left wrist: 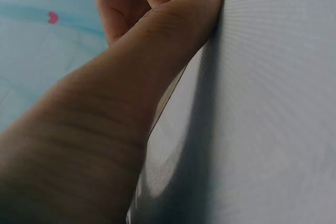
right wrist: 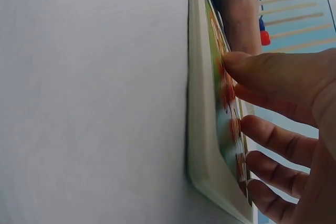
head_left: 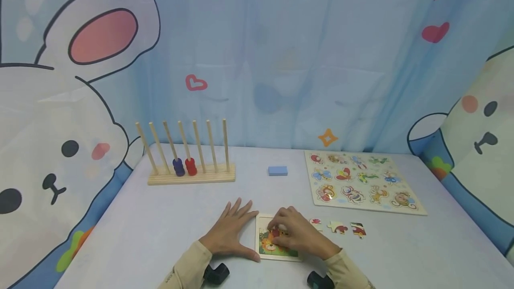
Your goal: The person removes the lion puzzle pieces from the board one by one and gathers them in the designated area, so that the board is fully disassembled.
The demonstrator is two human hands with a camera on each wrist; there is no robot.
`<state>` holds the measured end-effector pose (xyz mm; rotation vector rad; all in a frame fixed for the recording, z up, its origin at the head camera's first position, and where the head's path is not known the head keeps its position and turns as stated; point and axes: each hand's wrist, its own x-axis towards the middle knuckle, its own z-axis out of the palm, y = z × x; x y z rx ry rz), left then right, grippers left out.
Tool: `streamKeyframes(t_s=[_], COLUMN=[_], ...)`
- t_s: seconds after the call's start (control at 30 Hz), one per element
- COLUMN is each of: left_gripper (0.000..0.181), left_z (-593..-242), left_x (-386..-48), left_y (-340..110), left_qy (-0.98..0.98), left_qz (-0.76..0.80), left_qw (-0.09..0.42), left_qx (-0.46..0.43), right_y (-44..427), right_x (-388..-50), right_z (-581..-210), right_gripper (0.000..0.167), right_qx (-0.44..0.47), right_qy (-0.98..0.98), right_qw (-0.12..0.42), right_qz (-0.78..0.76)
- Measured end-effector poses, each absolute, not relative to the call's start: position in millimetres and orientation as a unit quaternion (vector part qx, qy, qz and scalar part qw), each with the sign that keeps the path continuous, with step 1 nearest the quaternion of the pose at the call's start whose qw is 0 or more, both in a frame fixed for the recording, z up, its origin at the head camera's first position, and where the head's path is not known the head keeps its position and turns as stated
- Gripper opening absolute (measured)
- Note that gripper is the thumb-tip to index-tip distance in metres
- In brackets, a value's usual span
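A small wooden jigsaw tray (head_left: 279, 258) with a pale frame lies flat on the table, its picture showing an orange animal on green. My left hand (head_left: 233, 231) is spread on the table at the tray's left side, thumb tip against its lower left corner. Over the tray, my right hand (head_left: 301, 233) bends its thumb and fingers down, pinching a puzzle piece (head_left: 275, 233) at the picture's surface; the piece is mostly hidden. In the right wrist view the thumb and fingertips touch the picture. Loose puzzle pieces (head_left: 337, 227) lie right of the tray, one partly behind the right hand.
A wooden peg rack (head_left: 213, 176) with blue and red beads stands at the back left. A blue block (head_left: 278, 171) lies at the back middle. An insect-picture peg board (head_left: 365, 179) lies at the right. Behind the white table (head_left: 160, 222) hangs a printed blue curtain (head_left: 281, 57).
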<state>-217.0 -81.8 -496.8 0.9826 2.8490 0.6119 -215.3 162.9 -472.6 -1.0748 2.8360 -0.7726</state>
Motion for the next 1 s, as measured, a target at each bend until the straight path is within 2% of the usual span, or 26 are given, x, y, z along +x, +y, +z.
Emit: streamKeyframes(t_s=[1.0], left_gripper=[0.107], left_z=[-498.0], left_x=[-216.2], left_y=[-82.4], left_qy=[0.925], left_qz=[0.206], left_qw=[0.030], left_qx=[0.318], right_y=[161.1], right_x=[-212.7], right_z=[-470.7], right_gripper=[0.018], right_qx=[-0.307], right_qy=[0.898], right_qw=[0.045], right_qz=[-0.313])
